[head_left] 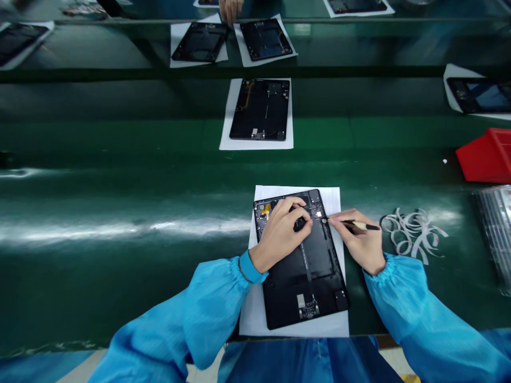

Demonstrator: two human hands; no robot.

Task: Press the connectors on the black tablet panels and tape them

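A dark tablet housing [295, 266] with its inner parts exposed lies slightly turned on a white sheet [255, 319] in front of me. My left hand [281, 229] rests over its upper part, fingers curled and thumb drawn towards the fingertips. Whatever is between them, if anything, I cannot make out. At the housing's upper right edge, my right hand [359, 239] grips a slim pen-like tool [361, 225] with a black and cream handle. The tool's tip is hidden by the fingers, close to a small round silvery part.
Curled white strips [415, 231] lie right of my right hand. Beyond them are a red bin [485, 157] and stacked clear plastic trays [497, 229]. Another tablet housing [261, 109] on paper lies ahead. Across the bench, another person's hand [230, 9] is near two more housings.
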